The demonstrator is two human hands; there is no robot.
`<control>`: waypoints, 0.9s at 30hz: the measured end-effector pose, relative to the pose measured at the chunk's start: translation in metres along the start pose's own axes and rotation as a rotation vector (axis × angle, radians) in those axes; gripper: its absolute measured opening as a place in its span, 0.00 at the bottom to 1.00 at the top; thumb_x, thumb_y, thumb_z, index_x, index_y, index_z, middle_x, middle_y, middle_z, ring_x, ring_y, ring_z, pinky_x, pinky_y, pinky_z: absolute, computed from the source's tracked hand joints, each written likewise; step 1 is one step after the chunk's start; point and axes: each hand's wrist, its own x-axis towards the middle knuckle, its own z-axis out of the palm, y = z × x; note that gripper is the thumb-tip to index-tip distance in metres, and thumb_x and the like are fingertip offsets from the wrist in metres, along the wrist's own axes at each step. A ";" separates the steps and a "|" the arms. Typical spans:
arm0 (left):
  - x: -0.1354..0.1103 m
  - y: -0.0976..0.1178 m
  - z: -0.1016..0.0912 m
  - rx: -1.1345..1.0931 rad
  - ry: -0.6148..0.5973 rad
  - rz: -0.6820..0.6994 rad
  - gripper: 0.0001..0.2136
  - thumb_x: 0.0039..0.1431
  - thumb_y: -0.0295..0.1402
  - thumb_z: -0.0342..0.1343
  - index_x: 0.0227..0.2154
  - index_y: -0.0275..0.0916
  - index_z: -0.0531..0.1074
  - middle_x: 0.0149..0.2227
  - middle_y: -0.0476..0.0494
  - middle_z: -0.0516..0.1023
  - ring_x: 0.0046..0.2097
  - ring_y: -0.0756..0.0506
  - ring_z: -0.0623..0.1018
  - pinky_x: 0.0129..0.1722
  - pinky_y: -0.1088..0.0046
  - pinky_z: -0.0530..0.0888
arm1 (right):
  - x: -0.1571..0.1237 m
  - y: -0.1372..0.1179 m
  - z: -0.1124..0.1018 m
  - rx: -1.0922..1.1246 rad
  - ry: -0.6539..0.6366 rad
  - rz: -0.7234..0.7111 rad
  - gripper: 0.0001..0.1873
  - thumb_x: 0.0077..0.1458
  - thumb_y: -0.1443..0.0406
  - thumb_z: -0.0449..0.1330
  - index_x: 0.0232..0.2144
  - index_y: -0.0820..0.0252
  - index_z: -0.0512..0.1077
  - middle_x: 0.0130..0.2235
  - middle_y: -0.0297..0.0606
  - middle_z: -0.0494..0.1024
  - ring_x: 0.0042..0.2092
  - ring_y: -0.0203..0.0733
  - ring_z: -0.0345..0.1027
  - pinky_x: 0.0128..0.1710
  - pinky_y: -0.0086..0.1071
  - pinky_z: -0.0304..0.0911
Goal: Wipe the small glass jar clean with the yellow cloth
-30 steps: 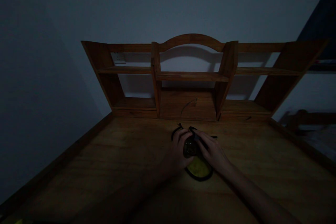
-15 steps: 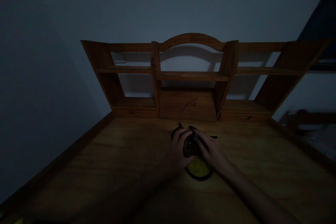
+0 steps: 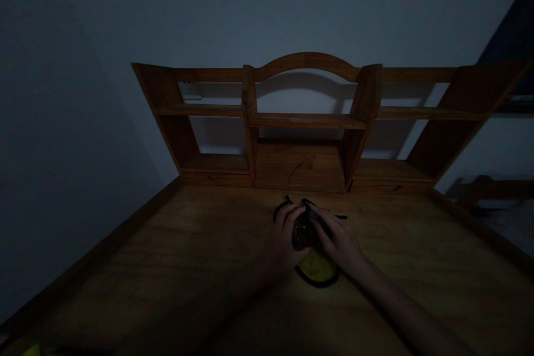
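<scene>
A small soft case (image 3: 319,266) with a yellow inside and a black rim lies spread on the wooden desk. Over its middle is a dark, rounded, glossy thing (image 3: 302,232), whose kind is too dim to tell. My left hand (image 3: 286,236) curls around this thing from the left, thumb toward me and fingers at the far side. From the right, my right hand (image 3: 336,235) pinches a black flap (image 3: 310,210) beside it, fingers pressed together. Both hands cover much of the case, and its black strap ends stick out at the far left and right.
A wooden shelf unit (image 3: 307,120) with open compartments stands along the desk's back edge. The wall (image 3: 125,22) closes off the left and back, with a power outlet (image 3: 192,90) behind the shelves. Something yellow (image 3: 31,350) shows at the bottom left corner.
The view has shifted very slightly. My hands stay around the dark thing, and the black flap under my right fingers looks a little more lifted.
</scene>
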 end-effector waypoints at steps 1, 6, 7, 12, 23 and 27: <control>0.000 0.000 0.000 0.000 0.006 0.003 0.37 0.42 0.25 0.60 0.58 0.41 0.55 0.57 0.39 0.58 0.60 0.39 0.61 0.59 0.56 0.62 | 0.000 -0.001 0.000 0.006 -0.002 0.004 0.20 0.63 0.67 0.48 0.57 0.52 0.60 0.56 0.36 0.68 0.55 0.42 0.63 0.56 0.38 0.60; 0.000 -0.002 0.001 -0.009 0.015 -0.010 0.38 0.41 0.24 0.60 0.58 0.41 0.54 0.58 0.39 0.59 0.60 0.39 0.60 0.59 0.57 0.62 | 0.003 -0.008 -0.003 0.026 -0.018 0.017 0.22 0.64 0.67 0.47 0.59 0.52 0.58 0.58 0.35 0.65 0.57 0.41 0.60 0.58 0.38 0.58; 0.000 -0.003 0.001 -0.010 0.012 -0.012 0.38 0.41 0.24 0.60 0.58 0.40 0.54 0.58 0.39 0.59 0.60 0.39 0.60 0.59 0.56 0.62 | 0.003 -0.009 -0.004 0.027 -0.021 0.018 0.22 0.64 0.67 0.47 0.59 0.52 0.58 0.58 0.35 0.64 0.58 0.41 0.60 0.58 0.38 0.57; 0.001 -0.004 0.001 -0.012 0.029 0.015 0.38 0.42 0.26 0.60 0.58 0.40 0.54 0.57 0.39 0.59 0.59 0.39 0.61 0.59 0.56 0.62 | 0.004 -0.008 -0.004 0.019 -0.016 0.021 0.22 0.64 0.67 0.48 0.59 0.51 0.58 0.58 0.34 0.65 0.57 0.41 0.61 0.58 0.38 0.58; 0.002 -0.003 0.001 -0.019 0.015 0.000 0.38 0.43 0.26 0.60 0.59 0.40 0.53 0.57 0.39 0.59 0.60 0.40 0.60 0.60 0.57 0.61 | 0.003 -0.006 -0.002 0.016 -0.006 0.028 0.22 0.63 0.67 0.49 0.58 0.52 0.59 0.57 0.35 0.66 0.56 0.41 0.61 0.58 0.37 0.58; 0.002 -0.002 0.001 -0.012 0.020 -0.030 0.39 0.43 0.27 0.60 0.60 0.40 0.52 0.58 0.38 0.59 0.59 0.39 0.61 0.59 0.55 0.62 | 0.003 -0.006 -0.002 0.020 0.003 0.018 0.21 0.63 0.67 0.49 0.58 0.52 0.60 0.56 0.35 0.67 0.56 0.41 0.62 0.57 0.37 0.59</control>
